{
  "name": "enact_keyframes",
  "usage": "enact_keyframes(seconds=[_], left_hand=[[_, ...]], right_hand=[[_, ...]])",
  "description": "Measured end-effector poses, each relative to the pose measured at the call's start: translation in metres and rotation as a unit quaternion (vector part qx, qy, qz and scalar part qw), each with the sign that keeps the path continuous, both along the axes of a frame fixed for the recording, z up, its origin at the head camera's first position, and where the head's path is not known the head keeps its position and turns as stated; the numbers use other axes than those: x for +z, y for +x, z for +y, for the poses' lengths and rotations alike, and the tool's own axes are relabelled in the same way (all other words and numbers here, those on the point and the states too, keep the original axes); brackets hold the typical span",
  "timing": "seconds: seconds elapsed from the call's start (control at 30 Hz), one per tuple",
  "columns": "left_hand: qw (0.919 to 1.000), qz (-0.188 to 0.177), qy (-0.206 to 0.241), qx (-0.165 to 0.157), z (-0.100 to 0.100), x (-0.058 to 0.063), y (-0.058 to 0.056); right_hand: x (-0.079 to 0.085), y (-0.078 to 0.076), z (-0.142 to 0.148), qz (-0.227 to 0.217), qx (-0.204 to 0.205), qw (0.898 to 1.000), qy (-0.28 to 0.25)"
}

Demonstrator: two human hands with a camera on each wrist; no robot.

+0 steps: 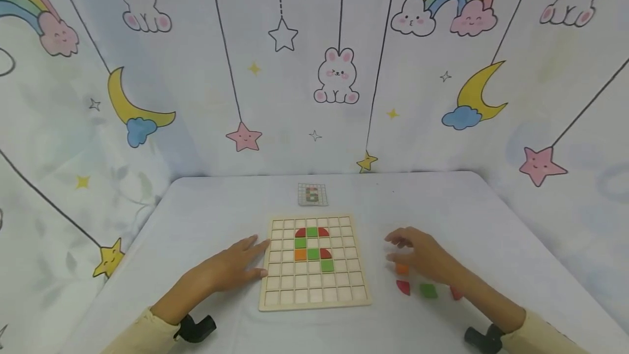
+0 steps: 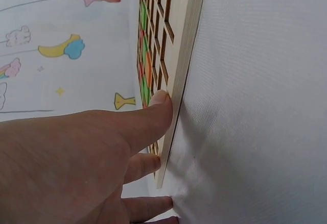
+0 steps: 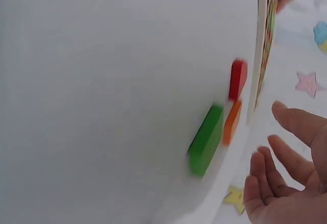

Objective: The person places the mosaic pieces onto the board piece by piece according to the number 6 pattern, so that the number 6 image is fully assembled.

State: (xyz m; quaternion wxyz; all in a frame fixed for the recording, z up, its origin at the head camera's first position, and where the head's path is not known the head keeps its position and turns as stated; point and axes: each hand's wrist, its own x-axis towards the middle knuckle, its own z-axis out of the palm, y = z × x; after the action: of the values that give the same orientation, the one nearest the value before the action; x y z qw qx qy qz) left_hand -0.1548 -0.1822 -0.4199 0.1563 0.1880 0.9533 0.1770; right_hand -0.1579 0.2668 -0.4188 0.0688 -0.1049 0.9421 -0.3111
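Wooden grid board (image 1: 315, 281) on the bench (image 1: 221, 201) holds eight tiles (image 1: 313, 254). Judging by the pattern card (image 1: 312, 194) behind the board, the lower figure seems unfinished; four loose pieces (image 1: 428, 290) lie to the board's right. The left hand (image 1: 231, 266), fingers spread, touches its left edge; the right hand (image 1: 420, 254), relaxed and holding nothing, hovers right of it.

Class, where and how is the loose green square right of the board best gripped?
Probably pinch the green square by its near and far edges, with the right hand coming from above: it lies flat, its sides are straight, and red pieces flank it left and right.
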Motion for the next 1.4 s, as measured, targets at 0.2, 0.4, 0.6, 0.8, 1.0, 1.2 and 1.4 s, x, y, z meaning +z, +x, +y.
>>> enact_keyframes(seconds=[0.2,0.4,0.6,0.8,1.0,1.2,1.4], left_hand=[[1.0000,-0.004,-0.003,0.005,-0.002,0.000,0.001],[1.0000,-0.004,0.000,0.005,-0.003,0.001,0.002],[1.0000,0.000,0.003,0.004,-0.003,0.000,0.003],[1.0000,0.000,-0.001,0.000,-0.002,0.003,0.002],[1.0000,0.001,-0.006,-0.001,-0.002,0.005,0.002],[0.9999,-0.001,-0.011,0.002,-0.001,0.004,0.002],[1.0000,-0.002,-0.009,0.001,0.000,0.002,0.001]], right_hand=[[-0.006,0.004,0.027,-0.034,-0.001,0.999,-0.012],[-0.009,0.006,0.028,-0.079,-0.012,0.997,-0.005],[-0.010,0.007,0.025,-0.077,-0.004,0.997,0.009],[-0.009,0.009,0.023,-0.061,0.011,0.998,0.015],[-0.008,0.008,0.019,-0.033,0.026,0.999,0.018],[-0.008,0.001,0.000,0.000,0.042,0.999,0.010],[-0.007,-0.009,-0.035,0.013,0.057,0.998,0.018]])
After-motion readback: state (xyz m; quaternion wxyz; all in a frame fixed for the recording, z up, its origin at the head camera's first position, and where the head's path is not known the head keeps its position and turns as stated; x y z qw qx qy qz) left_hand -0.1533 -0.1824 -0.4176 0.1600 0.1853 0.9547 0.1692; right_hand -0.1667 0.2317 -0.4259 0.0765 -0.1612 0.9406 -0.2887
